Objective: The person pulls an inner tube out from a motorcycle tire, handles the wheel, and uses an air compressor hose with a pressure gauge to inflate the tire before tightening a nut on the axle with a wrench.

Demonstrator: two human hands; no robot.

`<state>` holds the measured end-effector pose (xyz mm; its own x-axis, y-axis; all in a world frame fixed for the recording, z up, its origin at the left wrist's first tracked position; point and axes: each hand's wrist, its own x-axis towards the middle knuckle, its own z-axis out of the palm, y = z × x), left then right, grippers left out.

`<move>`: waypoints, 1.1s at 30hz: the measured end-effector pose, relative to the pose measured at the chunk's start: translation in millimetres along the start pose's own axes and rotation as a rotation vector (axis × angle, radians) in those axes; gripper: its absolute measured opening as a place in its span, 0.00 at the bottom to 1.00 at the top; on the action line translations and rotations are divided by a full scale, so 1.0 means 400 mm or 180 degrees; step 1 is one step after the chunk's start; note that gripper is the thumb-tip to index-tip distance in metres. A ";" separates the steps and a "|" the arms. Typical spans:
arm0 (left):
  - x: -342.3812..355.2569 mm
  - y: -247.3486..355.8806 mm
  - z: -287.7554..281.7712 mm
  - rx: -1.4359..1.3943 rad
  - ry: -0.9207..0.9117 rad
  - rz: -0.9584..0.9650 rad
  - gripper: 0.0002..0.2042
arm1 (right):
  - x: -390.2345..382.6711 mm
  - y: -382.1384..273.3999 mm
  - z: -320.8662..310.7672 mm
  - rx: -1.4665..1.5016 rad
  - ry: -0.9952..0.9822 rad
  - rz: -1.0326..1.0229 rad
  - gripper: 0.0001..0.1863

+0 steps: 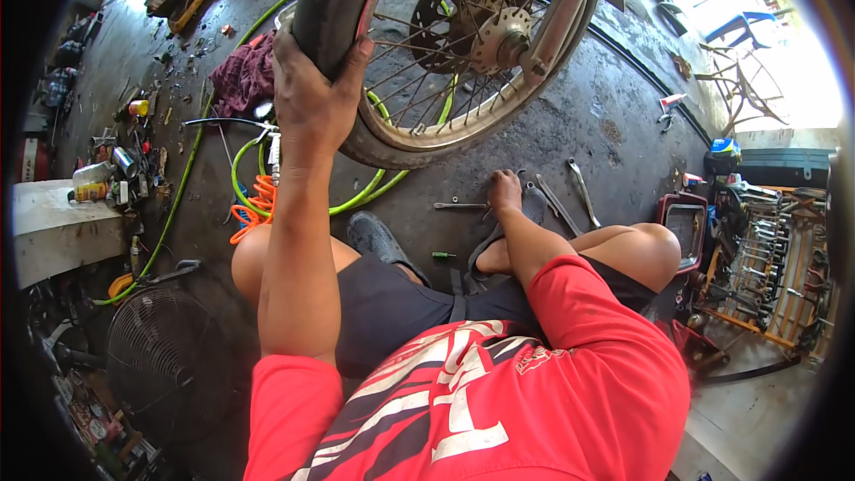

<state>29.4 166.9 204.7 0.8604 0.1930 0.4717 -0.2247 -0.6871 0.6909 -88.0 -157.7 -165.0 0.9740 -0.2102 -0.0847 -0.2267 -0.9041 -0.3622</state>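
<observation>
My left hand (pixel 313 93) grips the tyre of a spoked motorcycle wheel (pixel 401 153), thumb toward the rim. The wheel is upright and tilted, with a drilled brake disc (pixel 431 27) and a hub (pixel 500 40) at its middle, beside a fork leg (pixel 570 0). My right hand (pixel 506 189) is low by the floor at the toe of my right shoe (pixel 533 205). Its fingers are curled downward, and what they hold, if anything, is hidden. Close by lie a spanner (pixel 460 206), two more long wrenches (pixel 557 205) (pixel 583 192) and a small green-handled screwdriver (pixel 443 255).
A green hose (pixel 191 169) loops across the floor, with an orange coiled hose (pixel 254 210) and a maroon cloth (pixel 245 76) at left. A black fan (pixel 169 356) stands lower left. At right are a red-rimmed tray (pixel 684 214) and a rack of tools (pixel 757 254).
</observation>
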 end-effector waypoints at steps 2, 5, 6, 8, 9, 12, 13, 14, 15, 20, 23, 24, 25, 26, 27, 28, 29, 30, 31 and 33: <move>0.003 0.009 0.007 0.0013 -0.0022 -0.0016 0.43 | 0.004 0.016 -0.007 -0.0075 -0.0048 -0.0033 0.12; -0.002 0.004 0.000 0.0086 -0.0019 -0.0114 0.43 | -0.018 -0.072 -0.049 0.0436 0.0111 0.0264 0.11; -0.007 0.000 -0.005 0.0128 -0.0023 -0.0184 0.43 | -0.029 -0.135 -0.091 0.0675 0.0037 0.0476 0.11; -0.006 0.003 -0.001 0.0096 -0.0019 -0.0216 0.43 | -0.023 -0.242 -0.162 0.1333 0.0484 0.0165 0.10; -0.007 0.002 -0.002 0.0071 0.0006 -0.0200 0.44 | -0.017 -0.313 -0.206 0.1781 0.0624 0.0002 0.09; -0.002 0.012 0.005 0.0117 -0.0024 -0.0257 0.44 | 0.046 -0.422 -0.268 0.2624 0.0783 -0.0357 0.09; 0.000 0.015 0.004 0.0166 -0.0051 -0.0286 0.44 | 0.069 -0.444 -0.277 0.2838 0.0788 -0.0457 0.09; 0.001 0.016 0.002 0.0163 -0.0037 -0.0281 0.44 | 0.087 -0.460 -0.287 0.3035 0.0515 -0.0340 0.09; 0.000 0.014 0.002 0.0161 -0.0024 -0.0276 0.44 | 0.101 -0.477 -0.297 0.3226 0.0237 -0.0224 0.10; -0.003 0.008 0.010 0.0081 0.0107 -0.0123 0.42 | 0.150 -0.507 -0.314 0.2854 -0.0442 -0.0429 0.10; -0.004 0.011 0.012 0.0027 0.0195 -0.0072 0.41 | 0.157 -0.511 -0.337 0.2405 -0.0618 -0.0621 0.10; -0.004 0.008 0.009 0.0018 0.0230 -0.0061 0.41 | 0.157 -0.516 -0.352 0.2251 -0.0699 -0.0697 0.10; -0.002 0.008 0.011 0.0064 0.0215 -0.0088 0.41 | 0.161 -0.514 -0.369 0.2247 -0.0779 -0.0850 0.11; -0.001 0.009 0.010 0.0041 0.0177 -0.0132 0.41 | 0.168 -0.518 -0.381 0.1978 -0.0894 -0.0837 0.12; -0.002 0.012 0.008 0.0018 0.0137 -0.0175 0.42 | 0.178 -0.522 -0.396 0.1709 -0.1005 -0.0820 0.12; -0.004 0.013 0.005 0.0000 0.0085 -0.0218 0.42 | 0.179 -0.533 -0.414 0.1447 -0.1119 -0.0789 0.13; -0.004 0.010 0.005 0.0004 0.0101 -0.0209 0.42 | 0.174 -0.547 -0.428 0.0996 -0.0871 -0.1115 0.17; -0.005 0.003 0.005 0.0010 0.0118 -0.0201 0.42 | 0.172 -0.566 -0.440 0.0620 -0.0933 -0.1085 0.17; -0.004 0.002 0.004 0.0013 0.0132 -0.0191 0.42 | 0.168 -0.586 -0.454 0.0244 -0.0991 -0.1047 0.18; -0.004 0.002 0.000 -0.0018 0.0137 -0.0176 0.43 | 0.177 -0.581 -0.444 -0.0030 -0.1013 -0.1076 0.22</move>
<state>28.1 165.9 204.5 0.8511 0.2606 0.4558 -0.1801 -0.6705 0.7197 33.7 -28.4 77.9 0.9443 0.2202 -0.2447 0.1049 -0.9059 -0.4103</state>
